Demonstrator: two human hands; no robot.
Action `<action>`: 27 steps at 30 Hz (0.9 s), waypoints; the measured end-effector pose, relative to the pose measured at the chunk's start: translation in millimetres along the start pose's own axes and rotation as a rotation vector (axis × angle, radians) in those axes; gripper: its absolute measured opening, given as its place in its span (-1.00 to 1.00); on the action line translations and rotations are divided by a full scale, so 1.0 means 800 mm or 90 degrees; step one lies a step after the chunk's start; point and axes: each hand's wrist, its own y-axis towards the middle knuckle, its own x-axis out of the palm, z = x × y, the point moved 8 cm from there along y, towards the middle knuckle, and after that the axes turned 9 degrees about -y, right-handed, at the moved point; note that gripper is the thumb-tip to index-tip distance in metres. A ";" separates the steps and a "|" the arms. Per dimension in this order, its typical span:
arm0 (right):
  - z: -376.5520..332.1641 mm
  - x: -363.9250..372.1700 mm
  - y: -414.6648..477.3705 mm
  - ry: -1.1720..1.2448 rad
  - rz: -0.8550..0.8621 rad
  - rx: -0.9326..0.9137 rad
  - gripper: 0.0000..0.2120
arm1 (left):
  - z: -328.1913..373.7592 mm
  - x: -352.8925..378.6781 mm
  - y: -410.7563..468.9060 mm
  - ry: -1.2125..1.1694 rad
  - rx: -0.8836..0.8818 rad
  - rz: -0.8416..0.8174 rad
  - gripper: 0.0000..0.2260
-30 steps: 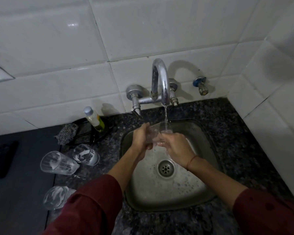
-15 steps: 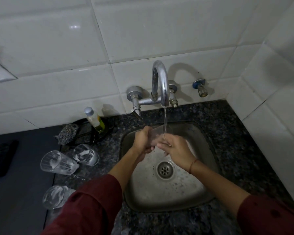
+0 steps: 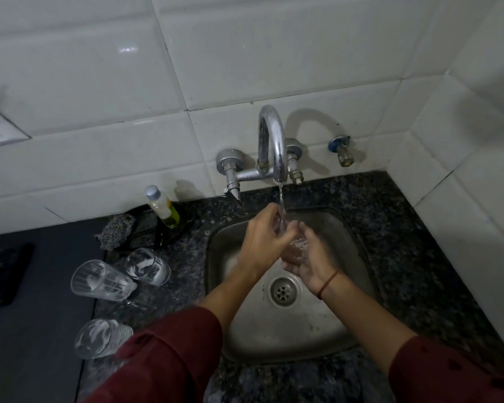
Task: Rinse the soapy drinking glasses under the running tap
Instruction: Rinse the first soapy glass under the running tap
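Over the steel sink [image 3: 341, 324], a clear drinking glass [image 3: 294, 248] sits between both my hands under the stream from the chrome tap [image 3: 275, 146]. My left hand [image 3: 262, 242] wraps its upper side; my right hand [image 3: 312, 263] cups it from below. Most of the glass is hidden by my fingers. Three soapy glasses lie on their sides on the counter at left: one [image 3: 99, 282] with foam streaks, one [image 3: 147, 266] behind it, one [image 3: 99, 338] nearest me.
A small bottle of yellow-green liquid [image 3: 162, 206] and a grey scrubber [image 3: 115, 232] rest on a dark dish by the wall. A second small valve [image 3: 342, 151] sticks out of the tiles at right. Speckled granite counter [image 3: 405, 242] surrounds the sink.
My hands have turned the glass under the stream: the left hand now lies over its top and the right has dropped beneath it. The glasses on the counter have not moved.
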 end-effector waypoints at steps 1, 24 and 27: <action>0.001 -0.001 0.002 0.033 -0.015 -0.002 -0.52 | 0.001 0.004 -0.001 -0.010 0.013 -0.018 -0.82; -0.079 0.050 -0.097 -0.960 -0.031 -0.760 -0.70 | -0.108 0.030 -0.029 -0.641 -0.488 0.113 -0.56; -0.064 0.068 -0.066 -1.250 -0.135 -0.616 -0.76 | -0.114 0.034 -0.031 -0.581 -0.501 0.068 -0.59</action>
